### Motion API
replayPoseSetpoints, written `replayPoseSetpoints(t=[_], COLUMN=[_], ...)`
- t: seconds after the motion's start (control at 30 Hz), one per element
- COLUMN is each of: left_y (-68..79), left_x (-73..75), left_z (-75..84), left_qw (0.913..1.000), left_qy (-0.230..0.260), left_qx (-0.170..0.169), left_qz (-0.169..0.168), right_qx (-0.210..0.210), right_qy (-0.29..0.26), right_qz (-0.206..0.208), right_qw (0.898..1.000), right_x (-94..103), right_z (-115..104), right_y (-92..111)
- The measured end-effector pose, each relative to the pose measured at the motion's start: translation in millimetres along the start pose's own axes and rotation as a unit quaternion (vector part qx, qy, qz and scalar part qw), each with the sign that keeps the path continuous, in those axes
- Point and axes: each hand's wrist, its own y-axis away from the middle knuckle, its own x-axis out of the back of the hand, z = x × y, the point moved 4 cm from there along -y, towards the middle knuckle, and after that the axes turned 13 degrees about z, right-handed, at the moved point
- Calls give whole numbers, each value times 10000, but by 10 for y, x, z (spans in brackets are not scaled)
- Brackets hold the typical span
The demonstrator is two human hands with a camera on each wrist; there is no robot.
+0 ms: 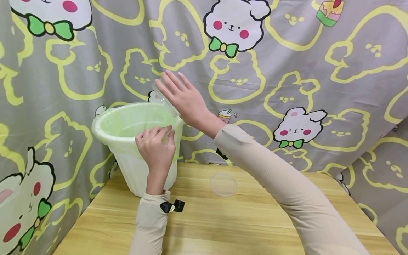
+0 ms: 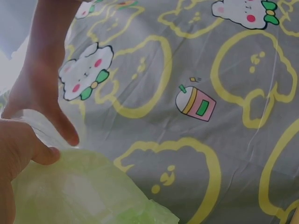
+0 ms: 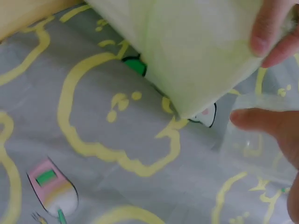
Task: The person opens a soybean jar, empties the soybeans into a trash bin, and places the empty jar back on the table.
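Note:
A white bin lined with a pale green plastic bag stands at the back left of the table. My left hand is at its near rim; the right wrist view shows its thumb on the outside of the bag, with its other fingers mostly hidden. Over the bin's right rim, my right hand holds a clear plastic container, tilted. In the right wrist view its thumb presses the wall of that container. A clear round lid lies flat on the table.
The wooden table runs back to a grey curtain printed with yellow outlines and white cartoon animals. The curtain also hangs close along the left side, beside the bin. A small black device is strapped at my left wrist.

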Motion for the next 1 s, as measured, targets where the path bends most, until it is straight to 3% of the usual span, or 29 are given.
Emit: replayPoseSetpoints(t=[0.37, 0.6, 0.8, 1.0], left_y=[9, 6, 15, 16], left_x=[3, 3, -3, -4], left_z=[4, 4, 7, -17], left_qw=[10000, 10000, 9999, 9998], left_qy=[9, -8, 51, 27], left_qx=[2, 29, 120, 199], left_qz=[-18, -27, -15, -43], right_qx=[53, -68, -752, -1302], right_qy=[-226, -204, -802, -1221], right_qz=[11, 385, 175, 438], right_qw=[9997, 9990, 9938, 9830], right_x=[22, 52, 81, 90], right_z=[13, 112, 327, 610], right_y=[53, 148, 362, 745])
